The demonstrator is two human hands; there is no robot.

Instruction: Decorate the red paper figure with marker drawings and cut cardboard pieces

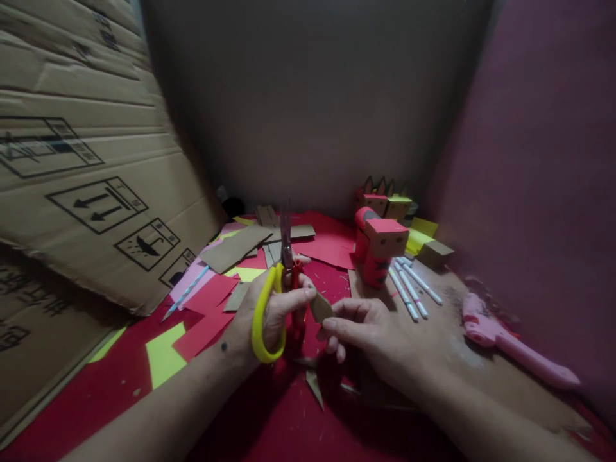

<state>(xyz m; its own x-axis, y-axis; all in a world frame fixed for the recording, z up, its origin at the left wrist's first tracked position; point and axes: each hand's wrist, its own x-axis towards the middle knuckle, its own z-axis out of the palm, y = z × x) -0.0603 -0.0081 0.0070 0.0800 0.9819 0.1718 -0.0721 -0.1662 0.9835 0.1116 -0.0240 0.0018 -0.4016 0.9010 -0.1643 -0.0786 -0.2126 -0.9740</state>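
Note:
A small piece of brown cardboard is held between both hands over the red surface. My left hand pinches its left end with thumb and finger. That same hand also carries scissors with a yellow outer handle and red inner parts, their blades pointing up and away. On the other side, my right hand closes thumb and fingers on the cardboard's lower right edge. Pointed cardboard offcuts lie beneath the hands.
Coloured paper and cardboard strips spread at left. A red paper-covered animal figure stands beyond my right hand, with similar figures behind. White pens and a pink glue gun lie at right. A cardboard wall rises left.

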